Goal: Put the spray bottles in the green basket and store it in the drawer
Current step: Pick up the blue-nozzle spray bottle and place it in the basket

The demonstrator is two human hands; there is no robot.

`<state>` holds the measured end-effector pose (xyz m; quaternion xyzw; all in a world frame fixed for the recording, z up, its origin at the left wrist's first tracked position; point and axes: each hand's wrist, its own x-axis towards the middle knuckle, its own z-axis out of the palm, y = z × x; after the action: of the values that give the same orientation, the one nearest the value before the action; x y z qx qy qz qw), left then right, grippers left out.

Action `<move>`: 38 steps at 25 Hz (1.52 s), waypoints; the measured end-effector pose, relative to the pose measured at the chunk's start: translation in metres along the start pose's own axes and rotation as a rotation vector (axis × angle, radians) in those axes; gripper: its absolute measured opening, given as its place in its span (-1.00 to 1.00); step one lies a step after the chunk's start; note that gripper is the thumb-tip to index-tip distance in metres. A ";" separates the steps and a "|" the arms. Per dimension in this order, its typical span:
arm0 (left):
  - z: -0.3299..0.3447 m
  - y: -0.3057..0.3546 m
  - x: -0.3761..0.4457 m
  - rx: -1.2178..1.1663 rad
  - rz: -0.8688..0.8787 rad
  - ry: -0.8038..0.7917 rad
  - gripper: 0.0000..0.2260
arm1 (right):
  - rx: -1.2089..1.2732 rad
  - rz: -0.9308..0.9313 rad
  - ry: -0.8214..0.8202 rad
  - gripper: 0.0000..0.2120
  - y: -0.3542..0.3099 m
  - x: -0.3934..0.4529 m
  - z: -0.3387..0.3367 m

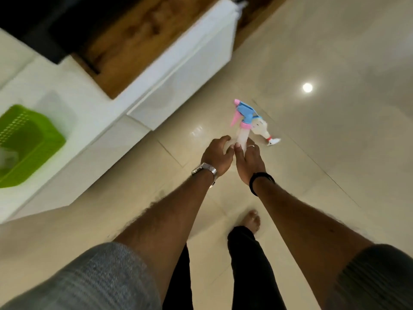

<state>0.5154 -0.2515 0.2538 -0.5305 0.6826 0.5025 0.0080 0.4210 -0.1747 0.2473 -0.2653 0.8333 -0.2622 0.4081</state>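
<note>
**Both hands on one spray bottle above the floor**

Head view: the left hand and right hand clasp a translucent spray bottle with a pink-and-blue trigger head. A second spray bottle lies on the tiled floor just beyond. The green basket sits on the white cabinet at left — something pale and blurred inside it.

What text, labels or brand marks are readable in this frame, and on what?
None readable.
Spray bottle held in both hands: no print visible on its clear body or its blue and pink trigger head.
Second bottle lying on the floor: no legible label.
Green basket: plain mesh, blurred, no markings.
Wristwatch: face turned away, nothing to read.
</note>
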 end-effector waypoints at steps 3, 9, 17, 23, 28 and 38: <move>-0.092 -0.060 -0.020 -0.027 -0.003 0.136 -0.59 | -0.045 -0.105 -0.080 -0.50 -0.070 -0.010 0.080; -0.250 -0.204 -0.074 -0.261 -0.188 0.483 -0.62 | -0.239 -0.390 -0.377 -0.45 -0.206 -0.035 0.257; -0.389 -0.332 -0.150 -0.448 -0.174 0.876 -0.66 | -0.242 -0.756 -0.544 -0.50 -0.319 -0.104 0.426; -0.463 -0.358 -0.104 -0.359 -0.093 0.977 -0.53 | -0.321 -0.956 -0.388 -0.44 -0.393 -0.074 0.492; -0.475 -0.382 -0.071 -0.377 -0.111 0.871 -0.53 | -0.250 -0.831 -0.390 -0.63 -0.398 -0.032 0.540; -0.449 -0.407 -0.082 -0.389 -0.108 0.767 -0.51 | -0.383 -0.766 -0.407 -0.47 -0.381 -0.026 0.568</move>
<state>1.0834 -0.4771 0.2449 -0.7053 0.5002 0.3872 -0.3200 0.9870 -0.5586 0.2094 -0.6700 0.6119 -0.1781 0.3808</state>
